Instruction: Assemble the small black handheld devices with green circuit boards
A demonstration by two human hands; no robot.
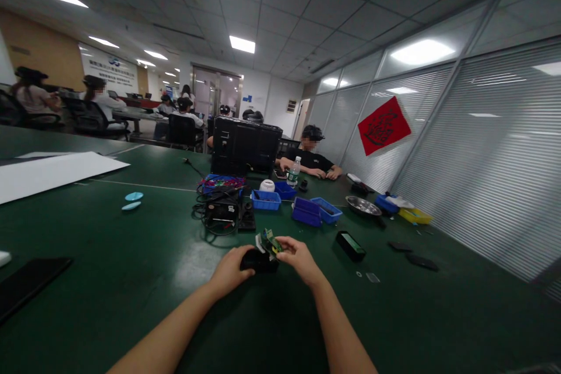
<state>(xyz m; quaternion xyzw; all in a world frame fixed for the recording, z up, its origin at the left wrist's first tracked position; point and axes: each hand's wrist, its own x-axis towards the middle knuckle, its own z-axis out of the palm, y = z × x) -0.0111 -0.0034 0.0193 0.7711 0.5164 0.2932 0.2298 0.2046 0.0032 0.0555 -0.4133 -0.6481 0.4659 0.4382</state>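
Note:
Both my hands meet over the green table point(131, 280) near its middle. My left hand point(231, 269) is closed round a small black box-like part point(259, 261) that rests on the table. My right hand point(298, 257) pinches a small green circuit board point(270, 242) sticking up from the top of that black part. The board is tilted, with pale and dark bits on it. My fingers hide how the board and the black part join.
Beyond my hands lie a tangle of cables and a black device point(221, 210), several blue bins point(265, 200), a metal bowl point(363, 205), a yellow tray point(414, 216) and a black slab point(350, 245). A person sits across the table point(310, 158). White sheet point(48, 174) at left.

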